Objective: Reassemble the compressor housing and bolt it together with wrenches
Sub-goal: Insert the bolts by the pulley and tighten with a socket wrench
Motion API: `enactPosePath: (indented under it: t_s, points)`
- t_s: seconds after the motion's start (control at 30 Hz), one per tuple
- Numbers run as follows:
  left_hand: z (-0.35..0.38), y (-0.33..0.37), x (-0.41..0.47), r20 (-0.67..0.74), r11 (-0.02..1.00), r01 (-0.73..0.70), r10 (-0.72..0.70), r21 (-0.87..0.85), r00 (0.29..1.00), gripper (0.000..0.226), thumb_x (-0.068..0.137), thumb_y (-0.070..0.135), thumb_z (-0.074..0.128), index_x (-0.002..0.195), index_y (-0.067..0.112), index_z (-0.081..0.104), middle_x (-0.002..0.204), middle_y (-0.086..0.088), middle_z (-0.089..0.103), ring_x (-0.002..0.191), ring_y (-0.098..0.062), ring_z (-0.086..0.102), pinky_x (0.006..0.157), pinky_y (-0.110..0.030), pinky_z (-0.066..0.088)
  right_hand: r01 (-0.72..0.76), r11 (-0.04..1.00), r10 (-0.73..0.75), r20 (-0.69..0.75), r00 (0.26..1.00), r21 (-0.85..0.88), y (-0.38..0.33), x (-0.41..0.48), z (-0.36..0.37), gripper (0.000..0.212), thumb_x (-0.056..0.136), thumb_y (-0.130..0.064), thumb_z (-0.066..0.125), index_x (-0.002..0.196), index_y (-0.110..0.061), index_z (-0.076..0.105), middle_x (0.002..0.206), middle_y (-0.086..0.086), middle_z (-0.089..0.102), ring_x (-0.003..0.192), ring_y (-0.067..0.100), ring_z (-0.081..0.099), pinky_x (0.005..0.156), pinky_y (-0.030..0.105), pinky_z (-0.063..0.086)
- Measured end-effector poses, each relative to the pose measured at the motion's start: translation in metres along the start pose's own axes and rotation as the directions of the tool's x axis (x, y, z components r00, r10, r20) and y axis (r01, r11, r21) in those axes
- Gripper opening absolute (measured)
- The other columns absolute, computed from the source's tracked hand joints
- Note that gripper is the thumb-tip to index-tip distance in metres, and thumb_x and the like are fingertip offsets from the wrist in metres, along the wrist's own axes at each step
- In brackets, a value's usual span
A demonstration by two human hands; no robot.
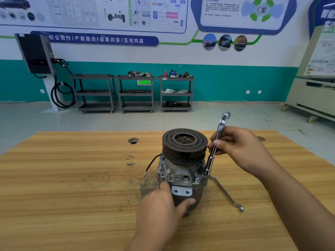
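The compressor housing (182,172) stands upright at the centre of the wooden worktop (72,187), with its black grooved pulley (184,142) uppermost. The left hand (161,203) holds the lower body on the near side; its grip is closed around the body, thumb across the front. The right hand (241,147) grips the shaft of a socket wrench (209,163), which stands steeply with its socket on the right flange corner. Flange bolts (168,177) show on the near face. A black wire (152,161) curves out to the left. A spanner (225,192) lies on the worktop to the right, its far end at the flange. Three grey carts (136,93) stand against the far wall.
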State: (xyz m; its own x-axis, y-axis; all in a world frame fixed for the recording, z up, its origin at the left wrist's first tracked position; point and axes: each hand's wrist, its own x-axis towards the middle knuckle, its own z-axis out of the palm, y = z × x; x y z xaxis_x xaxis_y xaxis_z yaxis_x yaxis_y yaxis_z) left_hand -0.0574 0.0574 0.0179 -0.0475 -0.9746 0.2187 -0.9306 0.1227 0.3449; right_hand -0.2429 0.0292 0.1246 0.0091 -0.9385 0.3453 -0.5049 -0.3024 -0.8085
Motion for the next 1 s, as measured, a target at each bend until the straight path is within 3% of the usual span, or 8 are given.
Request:
enactPosePath:
  t_s: [0.17, 0.37, 0.63, 0.83, 0.9, 1.0]
  points:
    - [0.002, 0.000, -0.001, -0.029, 1.000, 0.004, -0.003, 0.011, 1.000, 0.057, 0.073, 0.081, 0.041, 0.092, 0.028, 0.037, 0.097, 0.008, 0.063, 0.093, -0.014, 0.060, 0.062, -0.025, 0.035, -0.028, 0.993, 0.026, -0.022, 0.999, -0.111, -0.009, -0.004, 0.004, 0.024, 0.088, -0.002, 0.060, 0.078, -0.024, 0.058, 0.080, 0.000, 0.069, 0.077, 0.014, 0.069, 0.071, 0.028, 0.058]
    - [0.003, -0.001, -0.002, -0.057, 1.000, -0.004, 0.003, -0.015, 0.998, 0.059, 0.074, 0.080, 0.042, 0.100, 0.027, 0.043, 0.096, 0.009, 0.063, 0.092, -0.013, 0.061, 0.067, -0.025, 0.043, -0.046, 0.947, 0.030, -0.054, 0.998, -0.318, -0.012, -0.008, 0.006, 0.016, 0.091, -0.015, 0.059, 0.098, -0.022, 0.046, 0.095, -0.003, 0.066, 0.072, 0.012, 0.068, 0.074, 0.040, 0.054]
    - [0.001, 0.001, -0.003, -0.032, 0.999, 0.015, -0.016, -0.035, 0.999, 0.057, 0.074, 0.079, 0.043, 0.095, 0.027, 0.040, 0.095, 0.008, 0.063, 0.092, -0.014, 0.061, 0.068, -0.026, 0.045, -0.051, 0.972, 0.033, -0.080, 0.996, -0.231, -0.012, -0.007, 0.006, 0.011, 0.086, -0.011, 0.066, 0.090, -0.019, 0.061, 0.088, 0.001, 0.067, 0.084, 0.018, 0.065, 0.074, 0.036, 0.055]
    - [-0.001, 0.002, -0.005, -0.048, 1.000, 0.008, -0.009, -0.023, 0.999, 0.056, 0.075, 0.080, 0.042, 0.092, 0.027, 0.035, 0.095, 0.010, 0.060, 0.090, -0.012, 0.061, 0.069, -0.024, 0.046, -0.027, 0.973, -0.027, -0.229, 0.973, -0.230, -0.010, -0.013, 0.022, 0.017, 0.081, -0.007, 0.070, 0.077, -0.018, 0.058, 0.070, -0.004, 0.061, 0.068, 0.015, 0.060, 0.071, 0.040, 0.054]
    - [0.000, 0.003, -0.005, -0.048, 1.000, 0.008, -0.009, -0.020, 0.999, 0.055, 0.075, 0.080, 0.041, 0.091, 0.027, 0.034, 0.094, 0.009, 0.061, 0.089, -0.012, 0.061, 0.068, -0.024, 0.046, -0.013, 0.978, -0.048, -0.283, 0.958, -0.210, -0.007, -0.013, 0.027, 0.021, 0.082, -0.006, 0.070, 0.075, -0.020, 0.055, 0.065, -0.007, 0.058, 0.063, 0.011, 0.057, 0.067, 0.036, 0.053]
    - [0.001, 0.000, -0.005, -0.059, 0.999, -0.015, 0.013, -0.035, 0.998, 0.053, 0.077, 0.078, 0.041, 0.092, 0.028, 0.036, 0.091, 0.010, 0.060, 0.088, -0.012, 0.061, 0.066, -0.024, 0.045, 0.014, 0.978, -0.073, -0.282, 0.957, -0.207, -0.004, -0.015, 0.028, 0.017, 0.084, -0.010, 0.068, 0.079, -0.021, 0.057, 0.067, -0.010, 0.057, 0.062, 0.004, 0.054, 0.059, 0.017, 0.046]
